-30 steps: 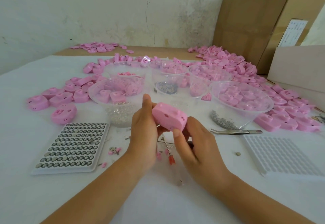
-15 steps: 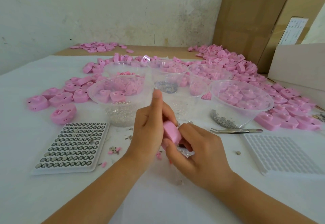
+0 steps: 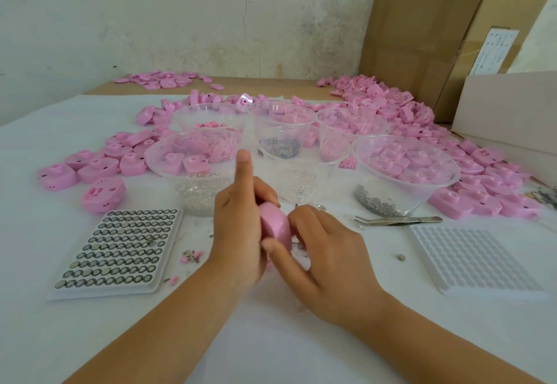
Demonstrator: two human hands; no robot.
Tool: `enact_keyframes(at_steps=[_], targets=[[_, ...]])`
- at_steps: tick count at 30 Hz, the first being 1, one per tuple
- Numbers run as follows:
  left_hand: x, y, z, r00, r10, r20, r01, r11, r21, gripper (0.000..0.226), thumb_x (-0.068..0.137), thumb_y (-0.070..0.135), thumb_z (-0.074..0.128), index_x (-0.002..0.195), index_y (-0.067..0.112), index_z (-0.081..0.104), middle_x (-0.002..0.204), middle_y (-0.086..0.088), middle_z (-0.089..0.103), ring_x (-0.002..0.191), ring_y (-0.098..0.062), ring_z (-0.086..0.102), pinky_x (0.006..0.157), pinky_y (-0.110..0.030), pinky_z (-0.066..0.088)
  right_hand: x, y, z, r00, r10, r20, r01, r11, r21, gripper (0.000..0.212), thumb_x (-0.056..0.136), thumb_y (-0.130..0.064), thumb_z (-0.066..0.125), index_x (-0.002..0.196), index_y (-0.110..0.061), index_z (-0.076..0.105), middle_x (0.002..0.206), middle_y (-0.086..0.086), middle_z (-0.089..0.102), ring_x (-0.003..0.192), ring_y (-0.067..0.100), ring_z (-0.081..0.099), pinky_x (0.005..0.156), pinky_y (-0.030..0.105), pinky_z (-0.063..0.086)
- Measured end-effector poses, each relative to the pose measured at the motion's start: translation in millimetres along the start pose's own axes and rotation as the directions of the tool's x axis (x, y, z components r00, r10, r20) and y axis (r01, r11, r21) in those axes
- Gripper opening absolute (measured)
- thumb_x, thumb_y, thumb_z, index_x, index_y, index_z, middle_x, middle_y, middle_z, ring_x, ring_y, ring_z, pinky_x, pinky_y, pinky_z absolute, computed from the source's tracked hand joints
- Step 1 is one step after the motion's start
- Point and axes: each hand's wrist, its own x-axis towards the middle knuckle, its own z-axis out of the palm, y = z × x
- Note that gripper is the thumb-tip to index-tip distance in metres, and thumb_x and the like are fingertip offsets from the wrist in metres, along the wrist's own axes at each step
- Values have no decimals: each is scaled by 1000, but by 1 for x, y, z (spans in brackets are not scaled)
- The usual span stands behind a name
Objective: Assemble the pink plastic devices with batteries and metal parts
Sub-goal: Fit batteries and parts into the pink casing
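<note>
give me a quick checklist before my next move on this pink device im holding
1. Pink device gripped: ok. The left hand and right hand both hold it, edge-on to the camera.
2. Battery and metal part fitted: cannot tell, its open face is hidden.
3. Batteries at hand: ok. The battery tray lies left of the hands, mostly full.
4. Tweezers free: ok, lying right of the hands.
5. No stray parts: not ok. A small round piece, maybe a battery, lies loose beside the white tray.

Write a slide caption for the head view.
Left hand and right hand grip a pink plastic device beside a white battery tray.
</note>
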Motion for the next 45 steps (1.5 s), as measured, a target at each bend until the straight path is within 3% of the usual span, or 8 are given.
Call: enact_keyframes(at_steps=[3,7,10,13,18,26,39,45], targets=[[3,3,-1,999,-42,-30,43,998,36,62,61,78,35,42,20,50,43,5,45,38,-7,45,36,-19,37,0,5,-1,991,73,108,-78,996,37,34,88,-48,39,71,-19,38,63,-13,34,56,9,34,46,26,33],[9,1,-5,959,254,125,-283,886,368,65,72,75,53,55,13,57,49,3,48,45,-7,43,44,-17,36,5,15,0,942,315,114,-335,873,354,32,91,-45,45,77,-17,51,55,-9,46,52,10,44,50,23,38],[12,-3,-11,921,295,254,-385,787,482,44,76,60,61,62,19,63,49,9,51,46,-2,42,47,-12,35,9,21,-5,895,425,138,-433,749,501,19,89,-40,53,93,-22,56,62,-3,59,57,16,58,58,44,54],[14,-5,-13,909,353,221,-415,728,545,42,73,61,55,59,22,61,47,14,51,46,-2,44,48,-10,34,9,26,-6,929,315,196,-370,823,431,20,85,-21,64,104,-22,61,77,-11,63,62,9,63,63,36,56],[15,-4,-17,906,360,225,-420,689,590,43,70,61,52,60,21,64,47,9,51,48,-2,45,50,-12,35,14,30,-16,938,217,271,-299,902,311,29,78,-19,69,107,-18,66,81,-10,67,71,7,67,70,25,57],[3,9,-15,898,351,264,-436,633,640,34,81,45,61,55,23,58,44,15,50,50,1,48,50,-9,35,33,21,-44,907,117,404,-166,982,89,28,79,-24,65,105,-16,65,78,0,73,72,13,66,70,31,54],[-27,48,-9,887,404,225,-445,613,653,44,85,41,62,47,24,46,35,11,40,47,1,46,47,-13,32,51,-14,-83,863,98,496,-120,993,12,28,78,-27,65,103,-16,66,74,1,73,66,15,65,69,35,54],[-37,54,-8,933,316,173,-348,666,660,47,86,42,61,55,8,53,46,3,41,47,-11,38,53,-25,31,50,-23,-86,870,65,490,1,991,-133,28,74,-31,66,88,-6,64,61,7,60,50,15,44,60,36,50]])
